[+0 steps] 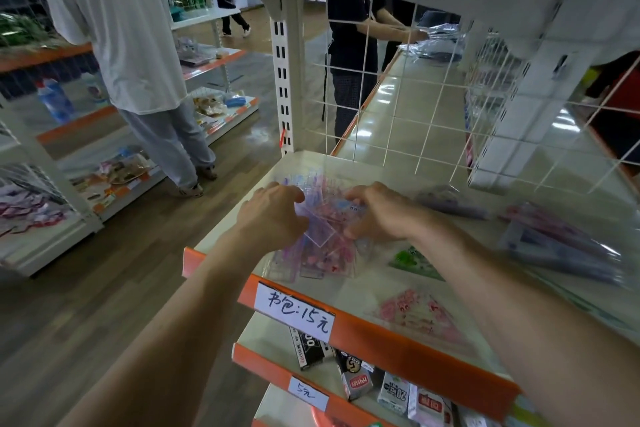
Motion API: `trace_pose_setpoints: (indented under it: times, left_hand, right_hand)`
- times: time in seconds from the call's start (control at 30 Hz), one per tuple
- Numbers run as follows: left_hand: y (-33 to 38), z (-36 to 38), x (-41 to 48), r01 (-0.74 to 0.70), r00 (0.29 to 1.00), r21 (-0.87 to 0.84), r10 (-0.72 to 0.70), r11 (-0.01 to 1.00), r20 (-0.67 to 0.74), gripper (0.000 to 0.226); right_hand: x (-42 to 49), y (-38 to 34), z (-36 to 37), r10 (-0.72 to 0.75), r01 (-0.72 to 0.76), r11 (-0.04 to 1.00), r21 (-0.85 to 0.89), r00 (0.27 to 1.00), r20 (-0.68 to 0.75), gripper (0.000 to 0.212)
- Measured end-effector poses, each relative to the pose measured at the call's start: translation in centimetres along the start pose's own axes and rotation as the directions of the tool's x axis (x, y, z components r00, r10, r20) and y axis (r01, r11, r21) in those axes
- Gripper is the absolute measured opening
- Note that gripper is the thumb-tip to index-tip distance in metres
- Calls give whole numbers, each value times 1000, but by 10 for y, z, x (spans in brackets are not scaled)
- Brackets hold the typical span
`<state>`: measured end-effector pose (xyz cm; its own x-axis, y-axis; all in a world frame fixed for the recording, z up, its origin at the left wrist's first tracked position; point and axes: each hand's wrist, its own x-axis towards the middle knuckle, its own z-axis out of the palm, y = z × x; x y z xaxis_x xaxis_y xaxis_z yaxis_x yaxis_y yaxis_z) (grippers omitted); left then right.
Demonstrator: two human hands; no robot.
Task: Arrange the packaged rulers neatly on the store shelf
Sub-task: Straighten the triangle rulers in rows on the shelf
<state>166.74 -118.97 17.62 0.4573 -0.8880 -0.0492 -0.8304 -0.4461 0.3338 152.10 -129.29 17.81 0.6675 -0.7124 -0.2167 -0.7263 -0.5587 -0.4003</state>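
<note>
My left hand (273, 215) and right hand (381, 215) reach forward, fingers curled gripping the ruler packs (308, 260), which lie lengthwise front-to-back on the shelf (360, 288).

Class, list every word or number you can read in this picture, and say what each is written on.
"书包:15元": handwritten price label on the upper orange shelf edge.
"5元": smaller label on the lower orange shelf edge.
Cartons on the lower shelf: print too blurred to read.
Ruler packets: no legible text.
</note>
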Motion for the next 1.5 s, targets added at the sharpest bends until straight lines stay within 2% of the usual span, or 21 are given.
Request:
trace_pose_setpoints:
  times: [0.13,0.27,0.37,0.43,0.53,0.67,0.7,0.73,0.77,0.8,0.83,0.87,0.9,0.97,1.17,1.3,1.5]
  left_hand:
    - [2,-6,0,-33,999,-74,30,997,-43,41]
    - [17,-12,-2,-81,996,-422,56,903,-70,34]
    - [28,-16,-5,-56,998,-661,15,748,-68,21]
    - [29,-20,-6,-20,999,-745,-8,667,-34,11]
    - [31,-22,-5,2,1000,-754,-10,656,-7,4]
    - [29,-20,-5,0,996,-742,-68,670,-61,7]
    - [26,-19,-6,3,992,-731,-96,682,-86,8]
    - [22,-19,-8,1,986,-716,-122,698,-117,10]
    - [17,-19,-9,-2,978,-696,-143,718,-150,12]
    - [12,-20,-11,-4,971,-671,-157,741,-179,12]
    - [8,-20,-12,-6,966,-649,-164,761,-202,12]
    - [5,-20,-14,-11,962,-636,-166,772,-218,13]
    - [3,-20,-15,-16,959,-634,-167,773,-228,13]
    - [0,-20,-16,-14,957,-659,-180,752,-226,13]
    - [-9,-23,-18,60,951,-759,-267,649,-153,16]
    - [-12,-21,-19,106,948,-809,-304,579,-93,11]
    - [-7,-20,-16,125,944,-871,-326,476,-42,7]
  right_hand:
    - [0,10,-8,-130,167,941,295,981,-142,37]
    - [-4,15,-23,-118,208,787,581,975,-188,35]
    - [-9,15,-30,-136,231,717,658,972,-193,30]
    - [-12,15,-32,-137,252,676,692,966,-217,31]
    - [-15,10,-35,-137,281,635,720,958,-252,33]
    - [-11,6,-36,-152,243,590,770,970,-189,34]
    - [-10,7,-35,-142,217,611,761,976,-165,35]
    - [-9,9,-33,-131,200,685,701,980,-151,38]
    - [-7,10,-30,-127,188,808,558,981,-146,42]
    - [-6,10,-26,-141,175,926,334,982,-126,47]
    - [-5,8,-20,-156,162,983,85,985,-76,50]
    - [-5,3,-14,-160,158,982,-107,987,-14,55]
    - [-3,-2,-8,-153,160,963,-219,987,48,60]
    - [2,-11,1,-164,197,923,-332,979,124,62]
    - [16,-20,4,-126,161,833,-529,987,102,59]
    - [15,-18,3,-105,142,871,-470,989,103,65]
    - [8,-13,-12,-223,219,901,-374,974,34,43]
